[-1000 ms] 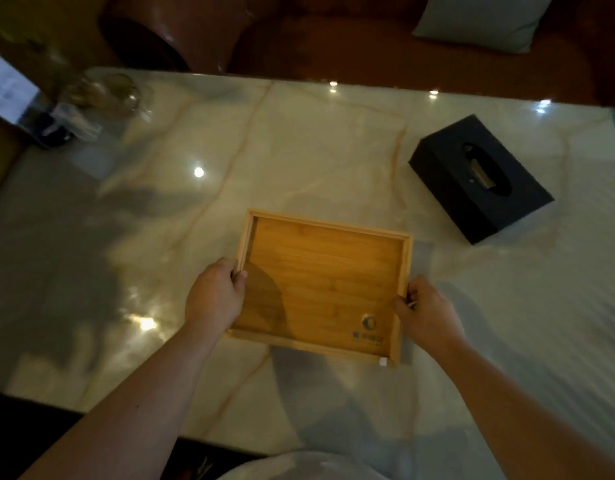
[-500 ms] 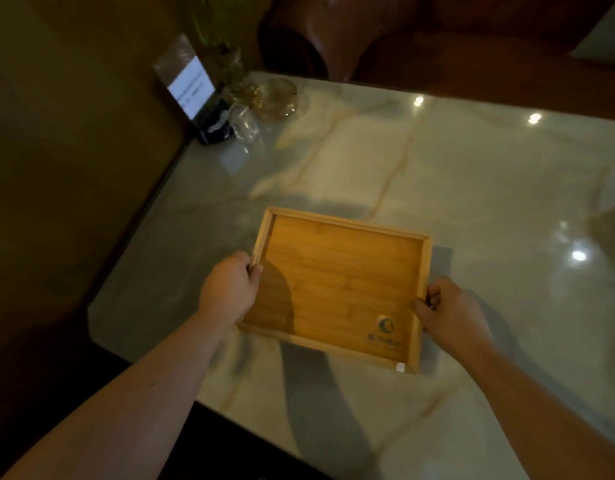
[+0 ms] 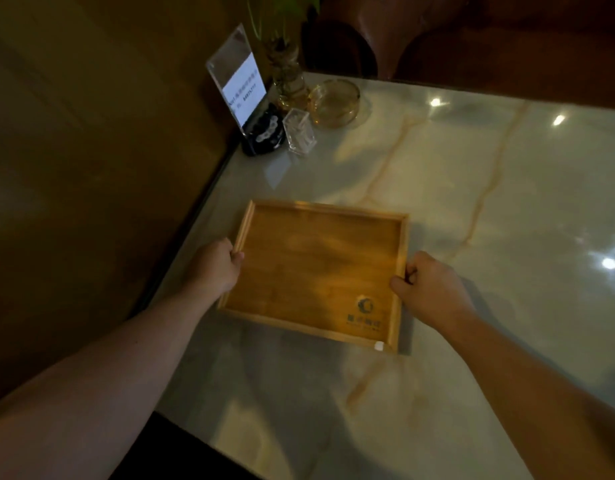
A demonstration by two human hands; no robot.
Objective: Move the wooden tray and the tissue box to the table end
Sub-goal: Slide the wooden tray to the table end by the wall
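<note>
Wooden tray, left hand, right hand gripping opposite rims, marble table

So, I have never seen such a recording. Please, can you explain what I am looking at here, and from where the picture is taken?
There is no machine here. A person wears a camera on the head, so you look down along both arms. The left hand and right hand grip opposite sides of an empty wooden tray over a marble table, near its left edge. In the far corner stand a clear sign holder, a small clear box, a glass ashtray and a plant vase. The tissue box is not in view.
</note>
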